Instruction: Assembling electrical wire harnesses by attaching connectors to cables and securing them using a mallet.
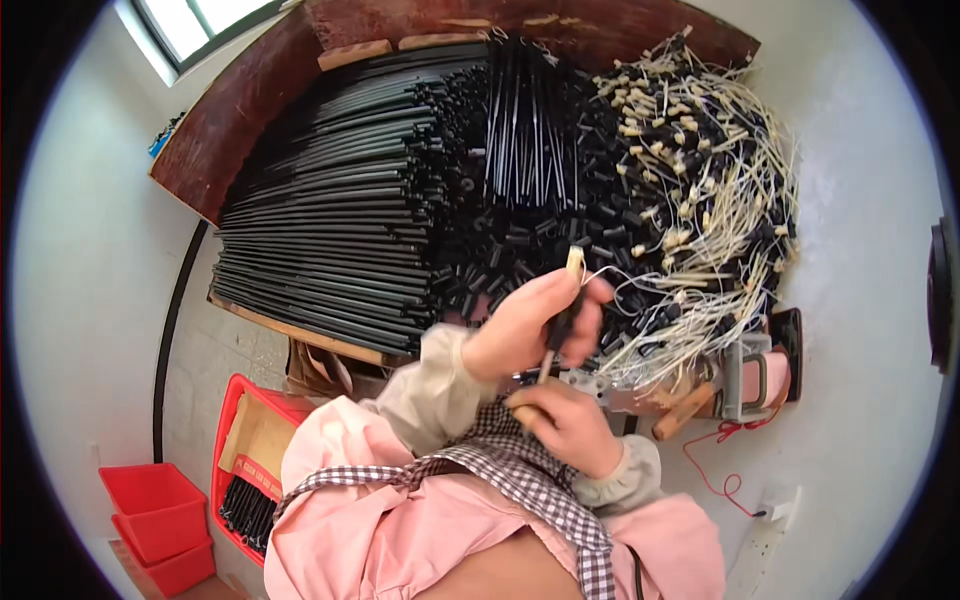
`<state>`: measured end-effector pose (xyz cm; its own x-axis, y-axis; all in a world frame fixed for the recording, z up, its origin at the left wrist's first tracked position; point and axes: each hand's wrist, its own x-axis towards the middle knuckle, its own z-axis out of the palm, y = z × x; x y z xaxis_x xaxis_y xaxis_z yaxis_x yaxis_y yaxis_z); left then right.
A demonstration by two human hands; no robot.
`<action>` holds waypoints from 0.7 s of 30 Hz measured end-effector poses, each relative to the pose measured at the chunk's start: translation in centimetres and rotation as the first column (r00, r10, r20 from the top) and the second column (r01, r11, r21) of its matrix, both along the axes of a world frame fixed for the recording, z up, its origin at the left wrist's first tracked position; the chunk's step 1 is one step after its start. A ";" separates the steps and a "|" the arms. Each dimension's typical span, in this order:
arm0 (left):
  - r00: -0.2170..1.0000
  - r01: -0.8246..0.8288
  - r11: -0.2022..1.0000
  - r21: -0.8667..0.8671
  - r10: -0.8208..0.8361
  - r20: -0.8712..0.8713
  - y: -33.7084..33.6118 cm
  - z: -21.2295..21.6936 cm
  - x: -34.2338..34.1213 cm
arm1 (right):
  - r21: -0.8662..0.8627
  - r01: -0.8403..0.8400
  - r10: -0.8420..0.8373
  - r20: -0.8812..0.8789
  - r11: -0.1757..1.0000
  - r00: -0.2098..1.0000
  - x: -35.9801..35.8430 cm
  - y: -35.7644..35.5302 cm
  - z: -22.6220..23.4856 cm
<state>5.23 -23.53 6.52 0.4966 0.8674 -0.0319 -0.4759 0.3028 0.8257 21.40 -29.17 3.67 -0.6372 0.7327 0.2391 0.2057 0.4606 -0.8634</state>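
My left hand (520, 322) is closed around a slim black tubular piece (562, 325) at the front of the work surface. A cream-coloured plug-like end (575, 258) sticks up above its fingers, and a thin white wire loops off to the right. Just below, my right hand (572, 428) pinches the lower end of a thin pale rod or lead that runs up to the black piece. The fingers partly hide how the two join. Beyond my hands lie many short black sleeves (515, 237) and, to the right, a heap of cream-ended wires (700, 210).
Long black rods (330, 230) are stacked on the left, with thinner glossy black rods (530, 130) at the back. A metal clamp fixture (745, 375) and a wooden handle (685, 410) stand at the right. Red bins (155, 500) and a red crate (232, 420) are at lower left.
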 end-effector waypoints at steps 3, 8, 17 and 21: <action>0.955 -0.045 0.926 0.376 0.149 -0.255 -3.2 -3.3 -1.1 | -0.381 -0.132 0.068 -0.176 0.915 0.982 -0.2 0.5 -1.6; 0.488 0.575 0.732 0.365 0.051 -0.871 -9.0 -2.9 -4.2 | -0.814 -0.477 -0.401 -0.580 0.331 0.710 1.0 1.6 0.0; 0.727 -0.172 0.628 0.759 0.601 -0.332 -9.9 -1.7 -4.7 | 0.075 -0.034 0.039 -0.062 0.997 0.997 -3.3 -1.5 2.8; 0.559 -0.238 0.621 0.747 0.716 -0.417 -10.3 -0.4 -3.2 | 0.059 0.030 -0.035 0.083 0.998 0.996 -4.1 -2.1 2.9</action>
<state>2.07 -33.84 6.07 0.0457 0.9046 0.4237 0.3174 -0.4153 0.8525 17.33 -31.23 6.56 -0.6327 0.7401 0.2280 0.2923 0.5008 -0.8147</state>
